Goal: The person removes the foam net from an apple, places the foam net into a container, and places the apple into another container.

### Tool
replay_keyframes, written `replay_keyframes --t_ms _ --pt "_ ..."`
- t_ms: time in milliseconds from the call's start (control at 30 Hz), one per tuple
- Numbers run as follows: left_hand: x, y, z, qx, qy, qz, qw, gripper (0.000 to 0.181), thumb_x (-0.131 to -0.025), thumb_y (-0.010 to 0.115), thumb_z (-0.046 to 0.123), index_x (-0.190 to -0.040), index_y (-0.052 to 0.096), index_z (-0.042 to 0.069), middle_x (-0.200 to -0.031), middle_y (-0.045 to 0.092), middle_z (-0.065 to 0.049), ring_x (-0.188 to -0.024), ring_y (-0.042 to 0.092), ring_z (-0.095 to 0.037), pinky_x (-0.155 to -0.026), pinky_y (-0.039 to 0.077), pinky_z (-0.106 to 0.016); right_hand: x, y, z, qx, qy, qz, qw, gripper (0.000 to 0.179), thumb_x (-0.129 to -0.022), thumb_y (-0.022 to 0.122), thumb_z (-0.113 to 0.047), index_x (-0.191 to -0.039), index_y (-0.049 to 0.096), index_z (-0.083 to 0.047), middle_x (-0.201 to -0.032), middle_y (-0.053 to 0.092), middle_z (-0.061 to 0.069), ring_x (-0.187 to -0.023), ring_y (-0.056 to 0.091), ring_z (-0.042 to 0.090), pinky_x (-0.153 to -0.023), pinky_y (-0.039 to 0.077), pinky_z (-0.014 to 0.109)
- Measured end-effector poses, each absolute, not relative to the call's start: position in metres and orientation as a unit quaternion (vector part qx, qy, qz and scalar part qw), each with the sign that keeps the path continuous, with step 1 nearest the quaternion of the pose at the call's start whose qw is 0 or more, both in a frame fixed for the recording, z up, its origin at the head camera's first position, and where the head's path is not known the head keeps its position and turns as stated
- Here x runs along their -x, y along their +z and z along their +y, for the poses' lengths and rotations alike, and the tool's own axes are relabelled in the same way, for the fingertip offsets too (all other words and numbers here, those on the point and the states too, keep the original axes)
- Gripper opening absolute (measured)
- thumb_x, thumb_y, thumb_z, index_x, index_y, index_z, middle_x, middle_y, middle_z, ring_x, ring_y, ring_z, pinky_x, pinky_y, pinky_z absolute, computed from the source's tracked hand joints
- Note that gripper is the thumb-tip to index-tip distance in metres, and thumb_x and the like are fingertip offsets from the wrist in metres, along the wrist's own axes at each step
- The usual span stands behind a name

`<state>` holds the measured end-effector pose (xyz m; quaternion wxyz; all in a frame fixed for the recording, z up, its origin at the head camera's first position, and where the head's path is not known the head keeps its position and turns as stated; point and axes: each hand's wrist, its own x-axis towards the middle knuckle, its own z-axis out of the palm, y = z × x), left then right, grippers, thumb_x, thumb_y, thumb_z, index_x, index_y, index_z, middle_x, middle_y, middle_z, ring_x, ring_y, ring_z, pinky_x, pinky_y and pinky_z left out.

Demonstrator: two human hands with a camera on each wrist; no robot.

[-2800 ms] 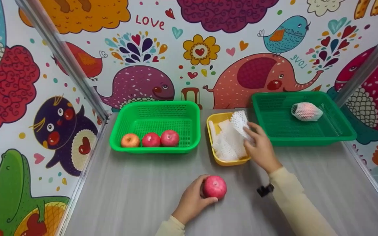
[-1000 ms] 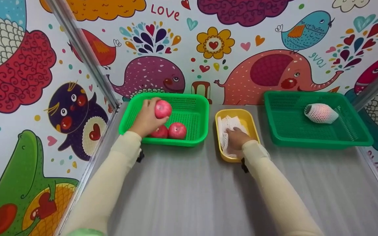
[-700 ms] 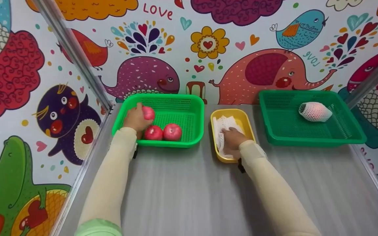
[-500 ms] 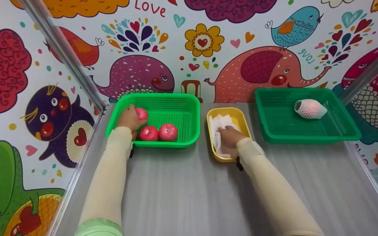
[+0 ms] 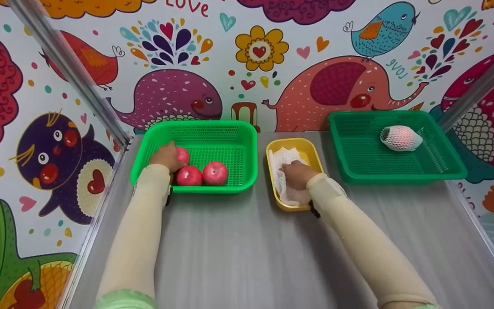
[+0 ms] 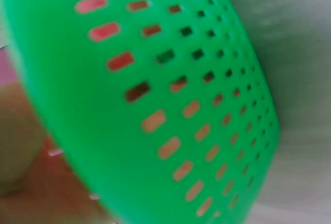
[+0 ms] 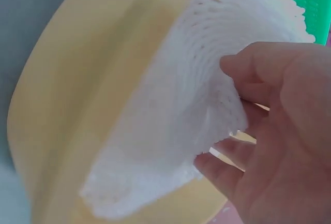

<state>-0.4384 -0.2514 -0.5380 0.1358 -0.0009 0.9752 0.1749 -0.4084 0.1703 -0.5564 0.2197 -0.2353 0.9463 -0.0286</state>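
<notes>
My left hand (image 5: 165, 156) is inside the left green basket (image 5: 251, 171) in the head view, its fingers curled round a red apple (image 5: 182, 155). Two more red apples, one (image 5: 189, 175) beside the other (image 5: 215, 173), sit at the basket's front wall. The left wrist view mostly shows the perforated basket wall (image 6: 114, 131), which hides much of that hand. My right hand (image 7: 279, 115) is over the yellow basket (image 7: 67, 79), thumb and fingers at the edge of a white foam net (image 7: 176, 105), which they appear to pinch loosely.
A darker green basket (image 5: 384, 176) stands at the right, holding one fruit in a foam net (image 5: 401, 138). Grey tabletop (image 5: 247, 257) stretches in front of the baskets. Printed cartoon walls and metal posts (image 5: 71, 77) border the table at back and sides.
My left hand carried its apple from the table into the left basket and lowered it there. The right hand brought the foam net down into the yellow basket and has stayed there. The head view shifted.
</notes>
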Motion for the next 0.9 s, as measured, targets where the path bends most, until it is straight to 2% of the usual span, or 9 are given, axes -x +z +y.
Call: replay_keyframes --t_ms 167,233,333,533,633,767,900 --pt "0.43 -0.521 -0.252 -0.027 0.198 0.972 0.123 0.087 -0.1 0.075 0.019 -0.161 0.025 -0.018 -0.154 0.045 -0.042 -0.142 0.046 -0.055 -0.119 0.037 -0.064 0.401 -0.548 0.184 0.223 -0.076 0.952 0.196 0.061 -0.109 0.067 -0.018 -0.164 0.046 -0.006 -0.165 0.048 0.018 -0.15 0.046 0.041 -0.122 0.037 0.053" --pt "0.423 -0.513 -0.249 -0.045 0.209 0.973 0.092 0.078 -0.102 0.072 0.016 -0.16 0.031 -0.015 -0.151 0.047 -0.041 -0.139 0.049 -0.055 -0.117 0.039 -0.064 0.394 -0.542 0.192 0.228 -0.082 0.953 0.18 0.064 -0.108 0.069 -0.019 -0.166 0.043 -0.009 -0.168 0.044 0.015 -0.153 0.042 0.04 -0.121 0.037 0.053" --pt "0.402 -0.502 -0.233 -0.074 0.244 0.967 0.027 0.063 -0.105 0.069 0.013 -0.158 0.042 -0.009 -0.147 0.052 -0.036 -0.134 0.054 -0.05 -0.114 0.043 -0.063 0.376 -0.529 0.207 0.262 -0.079 0.952 0.139 0.065 -0.106 0.073 -0.017 -0.164 0.047 -0.008 -0.167 0.045 0.015 -0.152 0.044 0.041 -0.118 0.041 0.055" --pt "0.315 -0.507 -0.178 -0.167 0.332 0.919 -0.13 0.044 -0.102 0.075 0.009 -0.143 0.062 -0.002 -0.137 0.063 -0.02 -0.13 0.06 -0.037 -0.112 0.048 -0.054 0.323 -0.514 0.244 0.31 -0.116 0.942 0.05 0.061 -0.1 0.079 -0.012 -0.156 0.057 -0.004 -0.16 0.054 0.017 -0.144 0.053 0.041 -0.11 0.05 0.055" --pt "0.27 -0.519 -0.151 -0.206 0.363 0.892 -0.176 0.04 -0.098 0.079 0.004 -0.135 0.067 0.0 -0.132 0.067 -0.014 -0.126 0.063 -0.031 -0.11 0.051 -0.05 0.302 -0.512 0.263 0.315 -0.142 0.938 0.008 0.059 -0.097 0.082 -0.009 -0.152 0.062 -0.005 -0.154 0.06 0.015 -0.139 0.058 0.038 -0.105 0.055 0.052" --pt "0.236 -0.531 -0.12 -0.226 0.41 0.865 -0.184 0.04 -0.096 0.081 0.002 -0.134 0.069 0.007 -0.133 0.066 -0.002 -0.126 0.063 -0.019 -0.109 0.052 -0.041 0.292 -0.506 0.288 0.311 -0.149 0.938 -0.048 0.054 -0.092 0.086 -0.004 -0.143 0.069 -0.005 -0.146 0.066 0.014 -0.132 0.063 0.034 -0.1 0.058 0.05" --pt "0.223 -0.526 -0.093 -0.222 0.451 0.847 -0.174 0.042 -0.099 0.079 0.004 -0.138 0.067 0.012 -0.138 0.062 0.005 -0.13 0.059 -0.013 -0.112 0.049 -0.037 0.308 -0.487 0.317 0.289 -0.148 0.94 -0.102 0.047 -0.09 0.087 0.0 -0.134 0.072 -0.003 -0.135 0.069 0.016 -0.126 0.064 0.035 -0.098 0.059 0.054"
